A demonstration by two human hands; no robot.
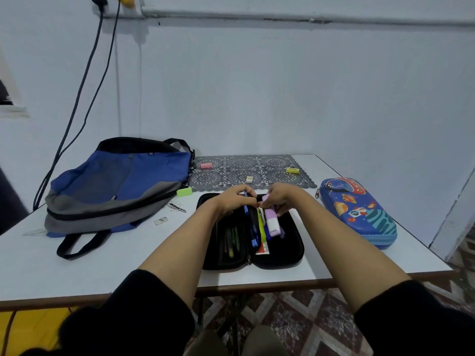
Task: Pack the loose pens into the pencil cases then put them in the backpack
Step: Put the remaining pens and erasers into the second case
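Gripping pens point(271, 217) over open black case point(291, 244)

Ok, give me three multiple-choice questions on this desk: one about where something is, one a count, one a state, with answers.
1. Where does the backpack lie relative to the black pencil case?
A. to its left
B. to its right
C. on top of it
2. How many pencil cases are on the table?
A. one
B. two
C. four
3. What state is the black pencil case in?
A. zipped shut
B. lying open
C. packed in the backpack
Answers: 1 A, it lies at the table's left end; 2 B, the black one and the blue pencil case; 3 B, pens show inside it.
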